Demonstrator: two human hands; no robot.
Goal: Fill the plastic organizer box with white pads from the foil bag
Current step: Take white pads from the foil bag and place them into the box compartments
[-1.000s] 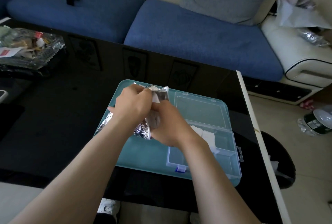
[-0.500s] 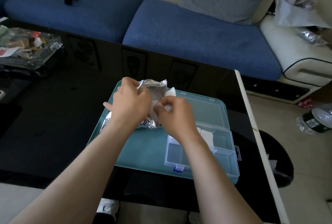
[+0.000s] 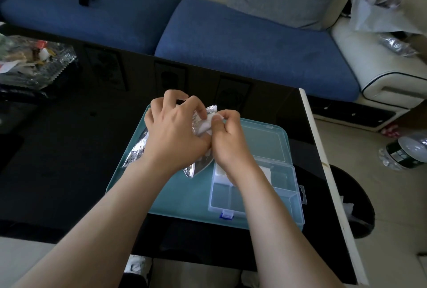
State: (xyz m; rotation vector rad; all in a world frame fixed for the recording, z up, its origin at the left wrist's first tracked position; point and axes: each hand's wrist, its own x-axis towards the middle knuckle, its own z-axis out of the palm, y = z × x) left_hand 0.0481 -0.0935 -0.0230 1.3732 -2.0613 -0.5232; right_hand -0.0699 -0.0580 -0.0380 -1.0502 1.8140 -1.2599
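One pad (image 3: 206,125), white, at the mouth of the bag (image 3: 136,152), pinched between thumb and curled fingers of the right hand (image 3: 227,139). Bag: crumpled foil, gripped by the left hand (image 3: 175,132), held over a teal tray (image 3: 184,197). Box (image 3: 286,197): clear plastic, lid laid open, on the tray's right side, just under the right wrist; more pads (image 3: 265,171) in a rear compartment (partly hidden by the forearm). Tray: on a black table (image 3: 69,149). Beyond: blue sofa (image 3: 231,40); glass dish (image 3: 34,63), far left.

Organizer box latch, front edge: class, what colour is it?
The latch is blue, seen best in the head view.
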